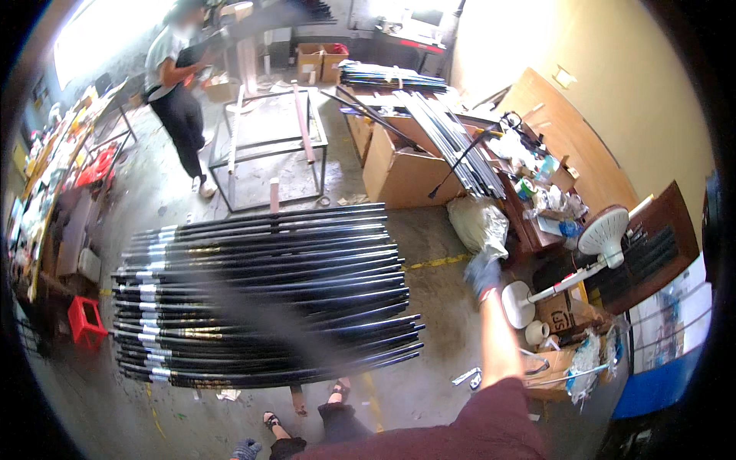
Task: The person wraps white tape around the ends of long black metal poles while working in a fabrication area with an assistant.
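Note:
My right arm reaches out to the right. Its gloved hand (483, 274) is smeared by motion, just below a pale, shiny sack (477, 222), and I cannot make out whether it touches the sack or holds anything. My left hand (247, 450), in a grey patterned glove, shows only partly at the lower edge, its fingers mostly hidden. In front of me lies a wide row of long black rods (268, 268) with whitish bands near their left ends. A blurred dark streak (284, 322) crosses the rods slantwise; what it is cannot be told.
A pedestal fan (604, 234) leans across the right side near cardboard boxes (567, 314). Beyond the sack, silvery rods (448, 142) rest over a large carton (402, 172). A metal frame (268, 146) and another person (178, 92) stand farther off. A red stool (87, 322) is at left.

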`<state>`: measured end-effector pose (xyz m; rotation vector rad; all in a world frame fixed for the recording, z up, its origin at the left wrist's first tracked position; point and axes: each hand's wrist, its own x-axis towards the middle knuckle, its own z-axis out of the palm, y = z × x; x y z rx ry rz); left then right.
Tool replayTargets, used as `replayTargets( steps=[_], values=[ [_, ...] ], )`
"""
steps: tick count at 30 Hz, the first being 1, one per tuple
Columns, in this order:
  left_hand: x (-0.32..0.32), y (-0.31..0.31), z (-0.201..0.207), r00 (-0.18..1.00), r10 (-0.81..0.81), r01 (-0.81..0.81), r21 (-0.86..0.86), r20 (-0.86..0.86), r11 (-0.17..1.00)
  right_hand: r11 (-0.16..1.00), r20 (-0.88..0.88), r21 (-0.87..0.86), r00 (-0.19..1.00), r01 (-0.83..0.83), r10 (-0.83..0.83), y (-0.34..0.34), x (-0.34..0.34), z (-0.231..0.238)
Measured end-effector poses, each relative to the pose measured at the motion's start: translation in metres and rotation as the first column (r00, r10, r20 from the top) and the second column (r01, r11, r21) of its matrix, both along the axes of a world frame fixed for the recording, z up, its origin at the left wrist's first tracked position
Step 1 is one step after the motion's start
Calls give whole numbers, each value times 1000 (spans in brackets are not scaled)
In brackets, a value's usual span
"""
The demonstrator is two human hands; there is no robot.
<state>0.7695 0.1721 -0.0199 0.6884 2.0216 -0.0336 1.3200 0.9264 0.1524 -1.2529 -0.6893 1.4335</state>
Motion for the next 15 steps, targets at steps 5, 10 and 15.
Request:
replayTargets(
  steps=[5,10,15],
  values=[
    [34,12,82,986,144,-153,98,86,983,773,63,-574,927,-270,371,-297,-34,-150],
    [11,-51,54,990,116,-129,192,80,973,494,504,-832,27,-251,863,-517,-16,-154],
    [-21,-23,162,924,256,-340,302,285,891,662,567,-644,342,-383,749,-544,-70,-101]
  ],
)
